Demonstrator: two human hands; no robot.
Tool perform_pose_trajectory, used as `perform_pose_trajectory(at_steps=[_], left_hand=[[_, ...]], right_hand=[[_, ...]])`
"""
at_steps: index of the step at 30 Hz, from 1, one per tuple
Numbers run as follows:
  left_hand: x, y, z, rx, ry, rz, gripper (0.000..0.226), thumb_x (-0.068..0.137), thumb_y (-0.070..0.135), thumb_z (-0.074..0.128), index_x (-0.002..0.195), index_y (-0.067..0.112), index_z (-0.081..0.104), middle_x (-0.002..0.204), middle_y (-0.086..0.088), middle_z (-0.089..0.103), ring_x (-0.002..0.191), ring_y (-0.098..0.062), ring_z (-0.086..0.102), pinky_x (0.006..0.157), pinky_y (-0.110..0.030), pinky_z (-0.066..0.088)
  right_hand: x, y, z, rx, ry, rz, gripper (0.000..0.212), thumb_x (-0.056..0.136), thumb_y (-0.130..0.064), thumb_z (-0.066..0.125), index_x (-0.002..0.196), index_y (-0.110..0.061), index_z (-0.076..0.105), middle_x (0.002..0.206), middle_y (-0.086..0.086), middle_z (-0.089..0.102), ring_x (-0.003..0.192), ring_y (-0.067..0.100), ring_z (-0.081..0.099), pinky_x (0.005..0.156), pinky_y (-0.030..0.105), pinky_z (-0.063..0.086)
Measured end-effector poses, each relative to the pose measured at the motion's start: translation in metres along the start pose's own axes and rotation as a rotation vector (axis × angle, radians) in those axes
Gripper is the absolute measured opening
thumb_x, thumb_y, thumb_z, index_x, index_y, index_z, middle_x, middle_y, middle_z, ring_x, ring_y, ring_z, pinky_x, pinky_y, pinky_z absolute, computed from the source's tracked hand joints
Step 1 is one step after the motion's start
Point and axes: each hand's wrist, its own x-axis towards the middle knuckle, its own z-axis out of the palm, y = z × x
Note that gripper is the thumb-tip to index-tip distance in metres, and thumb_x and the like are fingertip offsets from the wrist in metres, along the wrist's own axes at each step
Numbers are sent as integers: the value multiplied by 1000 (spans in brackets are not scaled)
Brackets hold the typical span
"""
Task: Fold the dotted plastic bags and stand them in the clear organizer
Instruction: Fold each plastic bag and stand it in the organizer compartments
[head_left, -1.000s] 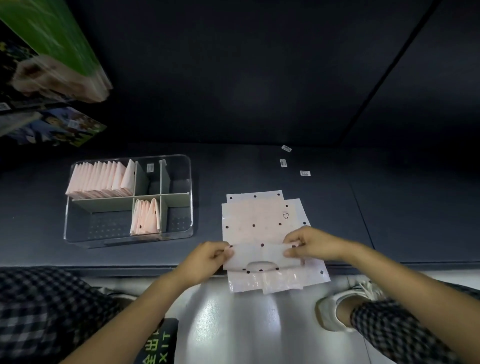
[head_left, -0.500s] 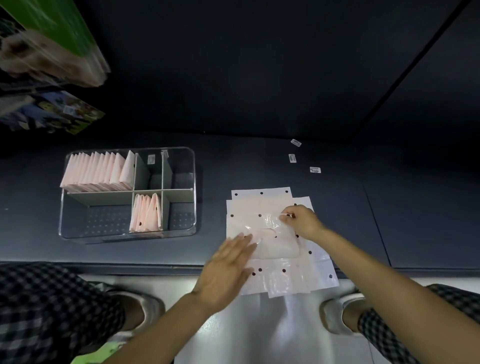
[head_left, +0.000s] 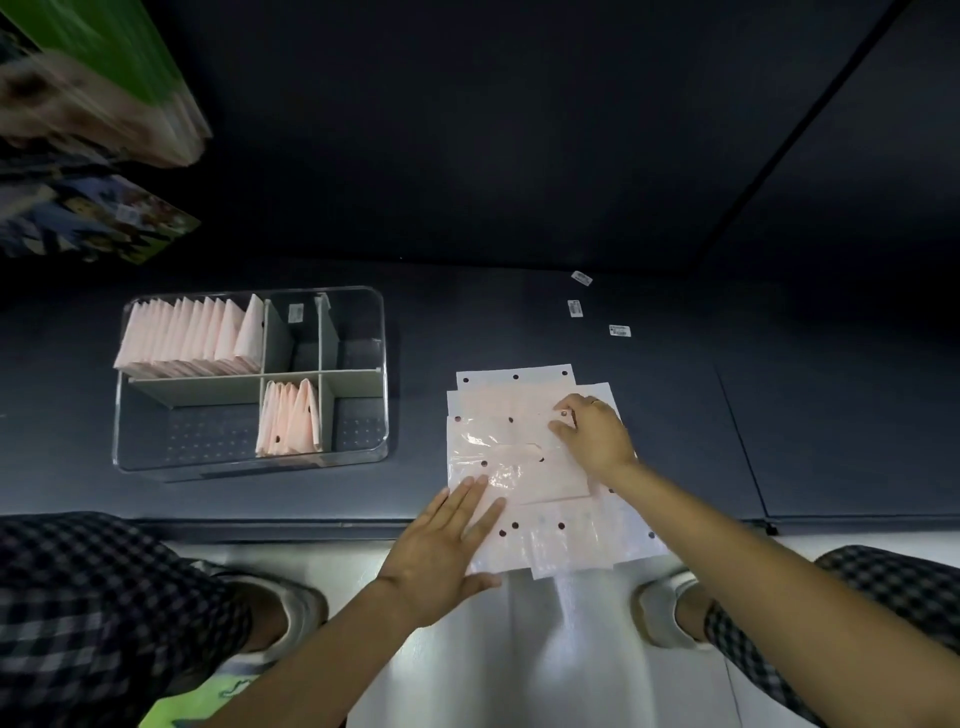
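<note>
A stack of pale pink dotted plastic bags (head_left: 540, 540) lies on the dark shelf, hanging over its front edge. The top bag (head_left: 514, 457) is folded up on itself. My left hand (head_left: 447, 545) lies flat with straight fingers on the stack's near left corner. My right hand (head_left: 597, 436) rests on the top bag's far right part, fingers bent down onto the plastic. The clear organizer (head_left: 249, 462) stands to the left. Several folded bags (head_left: 192, 338) stand in its back left compartment, and a few more folded bags (head_left: 291, 423) stand in the front middle one.
Three small white labels (head_left: 618, 330) lie on the shelf behind the stack. Printed boxes (head_left: 93, 218) sit at the far left. The shelf's front edge (head_left: 291, 527) runs below the organizer. Checked-trousered knees and pale shoes (head_left: 660, 613) show below, over a light floor.
I folded the top bag's near part up and away from me. My left hand let go and now lies flat at the stack's near left; my right hand moved to the far right.
</note>
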Motion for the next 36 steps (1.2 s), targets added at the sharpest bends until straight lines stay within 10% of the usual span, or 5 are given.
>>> perform_pose_trajectory(at_steps=[7,10,20,27,36], left_hand=[[-1,1,-4,-44,-22,-44,82,88,70,24,138,34,-30,148,-11,-36,137,-27,-33,113,-40,-20],[0,1,-8,-46,-34,-51,84,87,71,27,140,34,-27,147,-11,-36,134,-27,-35,112,-36,-21],[-19,-23,-6,3,-46,-9,78,83,75,5,139,33,-30,150,-2,-35,137,-19,-33,113,-37,-20],[-22,-25,-7,-41,-12,-61,74,80,73,-2,141,37,-23,152,4,-28,139,-18,-29,111,-36,-22],[-12,-22,-24,-218,150,-93,51,96,53,31,141,29,39,153,2,25,145,-17,12,116,-30,-8]], right_hand=[[-92,-11,37,-369,7,-671,58,89,-49,54,135,-12,51,142,3,48,133,20,43,111,40,33],[-111,-2,46,-532,-66,-592,66,87,-61,42,133,-15,54,140,0,50,130,15,46,103,38,43],[-103,75,15,-565,-238,-527,88,81,-73,4,150,-19,-8,153,-7,-21,137,12,-29,112,31,-26],[-86,59,5,-297,-61,-467,45,98,-47,37,131,-23,55,146,-12,41,142,7,21,115,20,5],[-79,32,27,-215,61,-511,27,90,-25,60,115,-14,65,128,0,57,117,17,52,96,24,43]])
